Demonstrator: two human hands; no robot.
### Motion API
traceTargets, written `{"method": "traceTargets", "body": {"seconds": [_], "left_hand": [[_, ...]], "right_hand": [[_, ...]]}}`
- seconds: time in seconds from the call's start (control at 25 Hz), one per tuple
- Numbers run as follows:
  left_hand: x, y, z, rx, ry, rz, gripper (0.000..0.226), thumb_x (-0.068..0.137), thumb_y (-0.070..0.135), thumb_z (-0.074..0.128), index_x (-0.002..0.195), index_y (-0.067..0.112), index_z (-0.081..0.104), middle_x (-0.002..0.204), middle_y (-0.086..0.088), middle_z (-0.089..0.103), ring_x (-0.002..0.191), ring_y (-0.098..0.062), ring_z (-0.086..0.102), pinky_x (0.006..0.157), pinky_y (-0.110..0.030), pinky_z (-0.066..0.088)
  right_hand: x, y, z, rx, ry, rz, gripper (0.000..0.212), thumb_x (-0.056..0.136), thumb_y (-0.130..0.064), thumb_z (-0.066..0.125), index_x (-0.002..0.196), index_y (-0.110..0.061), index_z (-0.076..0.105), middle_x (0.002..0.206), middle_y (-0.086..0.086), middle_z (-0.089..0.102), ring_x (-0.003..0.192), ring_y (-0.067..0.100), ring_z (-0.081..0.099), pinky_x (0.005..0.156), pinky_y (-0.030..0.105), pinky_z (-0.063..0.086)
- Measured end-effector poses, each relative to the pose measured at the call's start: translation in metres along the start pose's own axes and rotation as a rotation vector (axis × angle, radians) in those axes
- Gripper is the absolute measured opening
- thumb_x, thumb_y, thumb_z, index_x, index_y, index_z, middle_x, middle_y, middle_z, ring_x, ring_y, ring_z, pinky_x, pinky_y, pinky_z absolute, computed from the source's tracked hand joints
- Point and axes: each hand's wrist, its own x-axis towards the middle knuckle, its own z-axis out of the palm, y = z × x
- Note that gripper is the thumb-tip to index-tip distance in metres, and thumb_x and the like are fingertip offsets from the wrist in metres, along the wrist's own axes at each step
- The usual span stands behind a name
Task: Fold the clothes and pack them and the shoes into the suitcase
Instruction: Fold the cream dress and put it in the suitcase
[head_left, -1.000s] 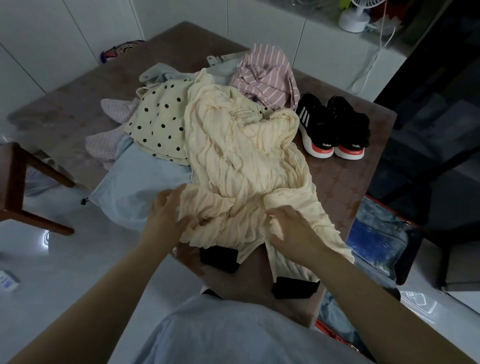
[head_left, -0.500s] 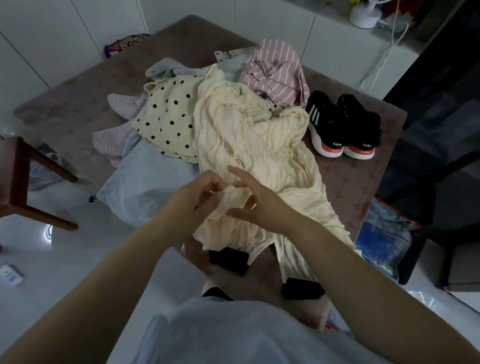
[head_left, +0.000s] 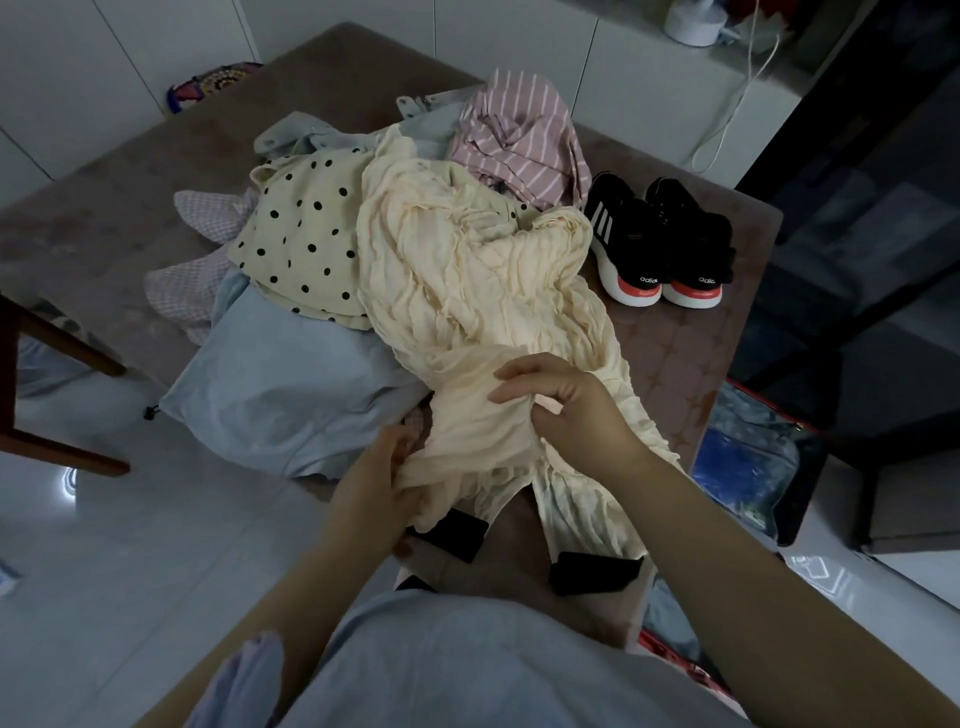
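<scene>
My right hand (head_left: 566, 410) is pinching a fold of the cream crinkled garment (head_left: 467, 291) between thumb and curled fingers. My left hand (head_left: 374, 483) is gripping its bunched near edge. The garment is lying over the clothes pile on the table (head_left: 675, 364), its long axis running near to far and its black-trimmed ends pointing toward me. The black shoes (head_left: 660, 244) are standing at the far right with their heels facing me. The suitcase (head_left: 748, 467) is lying below the table's right edge.

left grip (head_left: 379, 488) dropped from mid-cloth to the near hem of the cream garment (head_left: 467, 291) and now bunches it at the tabletop (head_left: 675, 364) edge. right grip (head_left: 566, 405) stayed higher, pinching a fold. grips were together 0.5 s ago, now apart.
</scene>
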Motion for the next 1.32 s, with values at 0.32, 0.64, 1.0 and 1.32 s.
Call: {"method": "traceTargets", "body": {"seconds": [0.32, 0.64, 1.0, 1.32], "left_hand": [[-0.008, -0.061, -0.022, 0.442, 0.017, 0.463, 0.041, 0.065, 0.016, 0.065, 0.103, 0.029, 0.056, 0.104, 0.001, 0.048, 0.081, -0.028, 0.061, 0.06, -0.038, 0.056], [0.003, -0.061, -0.036, 0.921, -0.088, 0.688, 0.074, 0.076, 0.075, 0.032, 0.123, 0.022, 0.051, 0.118, -0.001, 0.042, 0.103, -0.024, 0.04, 0.087, -0.041, 0.039], [0.006, 0.0, -0.055, 0.586, 0.246, 0.635, 0.041, 0.08, 0.02, 0.045, 0.12, 0.019, 0.051, 0.083, 0.0, 0.065, 0.081, -0.012, 0.043, 0.078, -0.028, 0.024], [0.015, -0.065, -0.022, 0.891, -0.399, 0.56, 0.068, 0.083, 0.04, 0.062, 0.14, 0.029, 0.029, 0.135, 0.006, 0.052, 0.118, -0.017, 0.057, 0.089, -0.033, 0.051]], "right_hand": [[-0.066, 0.09, -0.05, -0.589, -0.24, 0.096, 0.053, 0.07, 0.005, 0.042, 0.11, -0.019, 0.067, 0.127, -0.001, 0.054, 0.122, 0.005, 0.045, 0.106, 0.023, 0.033], [-0.107, 0.103, -0.079, -0.956, -0.462, 0.209, 0.108, 0.067, -0.061, 0.069, 0.142, -0.038, -0.005, 0.156, -0.008, 0.005, 0.144, 0.016, 0.008, 0.117, 0.033, 0.011], [-0.084, 0.107, -0.069, -1.039, -0.537, 0.243, 0.097, 0.077, -0.042, 0.066, 0.149, -0.025, 0.003, 0.158, -0.004, 0.006, 0.144, 0.016, 0.009, 0.118, 0.036, 0.003], [-0.079, 0.089, -0.059, -1.046, -0.472, 0.246, 0.061, 0.097, -0.006, 0.036, 0.146, -0.038, 0.017, 0.156, -0.005, 0.015, 0.14, 0.021, 0.019, 0.111, 0.036, 0.027]]}}
